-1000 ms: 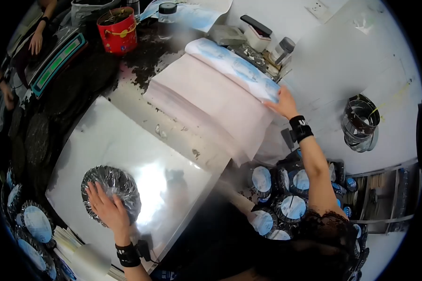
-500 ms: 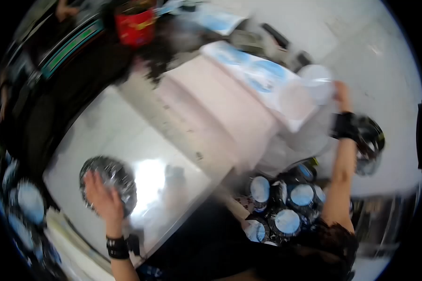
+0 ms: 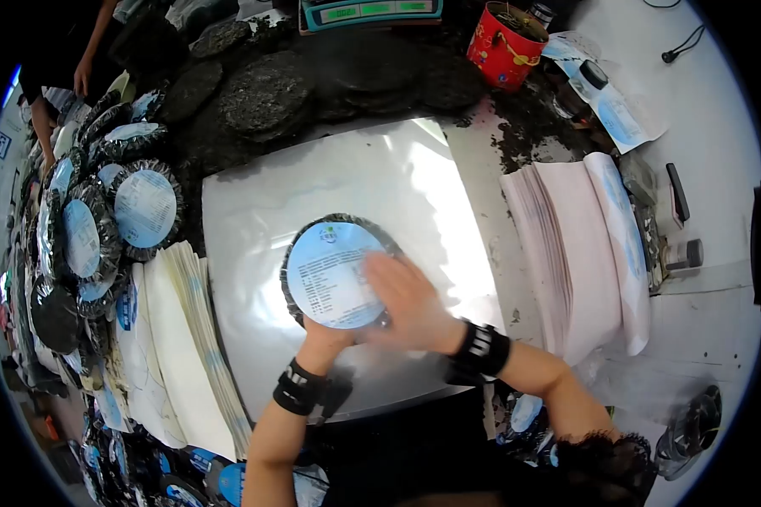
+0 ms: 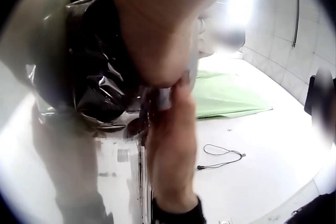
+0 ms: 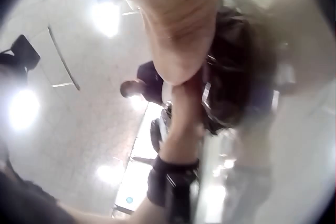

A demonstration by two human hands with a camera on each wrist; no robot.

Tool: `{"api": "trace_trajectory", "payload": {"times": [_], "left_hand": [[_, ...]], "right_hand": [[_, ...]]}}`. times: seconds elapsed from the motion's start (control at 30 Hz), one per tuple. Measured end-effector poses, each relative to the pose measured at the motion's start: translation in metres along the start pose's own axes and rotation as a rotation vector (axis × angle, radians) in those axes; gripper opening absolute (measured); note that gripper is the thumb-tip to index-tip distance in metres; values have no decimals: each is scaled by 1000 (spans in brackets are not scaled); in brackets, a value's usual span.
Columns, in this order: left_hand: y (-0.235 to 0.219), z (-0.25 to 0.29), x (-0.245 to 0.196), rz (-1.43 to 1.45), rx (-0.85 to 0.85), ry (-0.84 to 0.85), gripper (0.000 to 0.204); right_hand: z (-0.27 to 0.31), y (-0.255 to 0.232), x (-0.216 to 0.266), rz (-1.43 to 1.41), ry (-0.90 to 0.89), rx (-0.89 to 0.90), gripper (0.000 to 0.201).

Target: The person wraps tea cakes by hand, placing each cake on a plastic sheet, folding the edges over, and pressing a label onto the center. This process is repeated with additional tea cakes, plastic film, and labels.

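A dark round cake [image 3: 385, 226] in clear plastic is over the shiny metal board, with a printed blue round label [image 3: 325, 279] on its face. My right hand [image 3: 414, 306], blurred, lies with extended fingers across the label's right side. At the near edge, my left hand [image 3: 321, 340] holds the cake from below, its fingers hidden beneath it. Crinkled plastic over the dark cake [image 4: 97, 66] shows beside my left palm in the left wrist view. The right wrist view has the wrapped cake [image 5: 228, 77] against my right palm.
Pink-backed sheets [image 3: 588, 245] lie right of the metal board [image 3: 406, 173], cream sheets [image 3: 177, 313] left. Labelled wrapped cakes [image 3: 146, 209] crowd the far left. Bare dark cakes [image 3: 266, 93], a scale [image 3: 372, 12] and a red bucket [image 3: 507, 46] stand behind. Another person's arm [image 3: 93, 51] shows upper left.
My right hand went from the sheet stack, carrying a pale round label, to the cake, where a label now lies. My left hand moved from atop the cake to its near edge. The view turned left.
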State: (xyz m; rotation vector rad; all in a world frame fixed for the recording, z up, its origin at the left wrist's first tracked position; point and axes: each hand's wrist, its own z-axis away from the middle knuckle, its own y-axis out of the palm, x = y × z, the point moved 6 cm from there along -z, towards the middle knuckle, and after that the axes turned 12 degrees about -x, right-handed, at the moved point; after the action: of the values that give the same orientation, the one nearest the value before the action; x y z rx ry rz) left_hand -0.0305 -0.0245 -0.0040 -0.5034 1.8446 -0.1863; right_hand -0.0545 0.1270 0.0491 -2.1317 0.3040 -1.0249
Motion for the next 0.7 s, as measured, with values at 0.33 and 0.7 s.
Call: {"api": "trace_trajectory", "payload": {"times": [0.33,0.7], "left_hand": [[-12,-24,-7,-59,38,-78,62],[-78,0,20,-524,-275,-157,41]], "right_hand": [[-55,38,-18,-686,178,-188,83],[-58,70,27,147,-173,167,79]]}}
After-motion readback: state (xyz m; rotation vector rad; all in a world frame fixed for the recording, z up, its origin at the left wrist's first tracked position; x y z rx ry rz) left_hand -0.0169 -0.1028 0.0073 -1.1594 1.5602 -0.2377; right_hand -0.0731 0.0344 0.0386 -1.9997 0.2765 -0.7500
